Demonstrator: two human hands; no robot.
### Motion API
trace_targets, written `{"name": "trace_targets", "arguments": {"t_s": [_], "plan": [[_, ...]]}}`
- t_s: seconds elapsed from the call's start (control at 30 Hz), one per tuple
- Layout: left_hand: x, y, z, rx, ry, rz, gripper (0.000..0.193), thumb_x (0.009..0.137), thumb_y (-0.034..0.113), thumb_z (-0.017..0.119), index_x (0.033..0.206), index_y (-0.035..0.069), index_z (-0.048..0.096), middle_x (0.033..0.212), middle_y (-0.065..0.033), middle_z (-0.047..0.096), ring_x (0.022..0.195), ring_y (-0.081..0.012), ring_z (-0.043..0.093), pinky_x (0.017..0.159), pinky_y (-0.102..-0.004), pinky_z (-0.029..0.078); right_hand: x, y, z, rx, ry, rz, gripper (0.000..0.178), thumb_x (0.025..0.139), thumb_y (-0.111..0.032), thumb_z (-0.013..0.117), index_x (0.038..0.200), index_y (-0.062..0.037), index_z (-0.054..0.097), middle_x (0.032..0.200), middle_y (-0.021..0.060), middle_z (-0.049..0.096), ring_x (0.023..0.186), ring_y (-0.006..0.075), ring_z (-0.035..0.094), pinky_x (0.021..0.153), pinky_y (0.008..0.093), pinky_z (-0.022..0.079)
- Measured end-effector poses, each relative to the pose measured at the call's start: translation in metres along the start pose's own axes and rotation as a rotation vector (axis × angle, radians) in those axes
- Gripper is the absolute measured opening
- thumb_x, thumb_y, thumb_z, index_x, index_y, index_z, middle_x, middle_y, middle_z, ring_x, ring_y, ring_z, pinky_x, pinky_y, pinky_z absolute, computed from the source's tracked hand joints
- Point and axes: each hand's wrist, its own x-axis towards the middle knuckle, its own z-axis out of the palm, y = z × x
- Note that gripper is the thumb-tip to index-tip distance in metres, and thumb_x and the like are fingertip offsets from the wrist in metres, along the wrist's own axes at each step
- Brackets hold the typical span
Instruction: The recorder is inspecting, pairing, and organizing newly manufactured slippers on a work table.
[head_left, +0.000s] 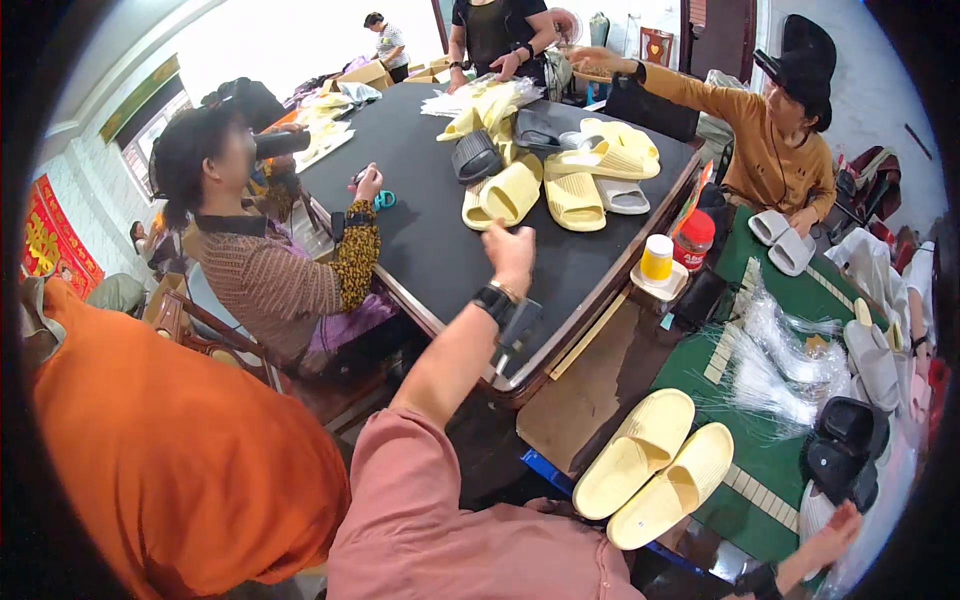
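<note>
My left hand (510,256) reaches forward over the black-topped table, fingers apart at the near edge of a pair of yellow slippers (515,190); whether it touches them I cannot tell. More yellow slippers (575,202), black slippers (476,157) and a grey slipper (624,196) lie heaped around that pair. At the lower right my right hand (828,540) has its fingers stretched out with nothing in them, beside black slippers (848,440). Another yellow pair (655,468) rests side by side on the green surface close to my body.
Clear plastic strands (775,365) lie on the green surface (700,400), with grey slippers (783,242) farther back. A yellow cup (657,258) and red-lidded jar (694,238) stand between the tables. Co-workers sit left and far right; another stands behind the heap. Orange clothing (190,440) fills the near left.
</note>
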Motion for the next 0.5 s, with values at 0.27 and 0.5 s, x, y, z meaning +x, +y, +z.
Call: {"name": "trace_targets", "arguments": {"t_s": [0.27,0.5], "plan": [[0.077,-0.059,0.002,-0.066,-0.204,-0.286,0.046,0.072,0.022,0.075,0.109,-0.001,0.064,0.104,-0.0149,0.069,0.095,-0.0261,0.066,0.083,-0.0357,0.049,-0.018,0.019,-0.065,-0.713,-0.130,-0.090,0.025,0.097,-0.009,0.043,0.115,0.0014,0.057,0.115,0.0086,0.058,0.086,0.0137,0.058,0.072,0.0245,0.047],[0.058,-0.054,-0.001,-0.160,-0.129,-0.340,0.030,0.081,0.017,0.060,0.102,-0.003,0.063,0.097,-0.0162,0.068,0.089,-0.0242,0.065,0.079,-0.0341,0.048,-0.156,-0.071,0.112,-0.239,-0.741,0.548,0.048,0.078,-0.006,0.067,0.123,-0.0013,0.052,0.074,0.0021,0.057,0.058,0.0096,0.049,0.050,0.0263,0.040]]}}
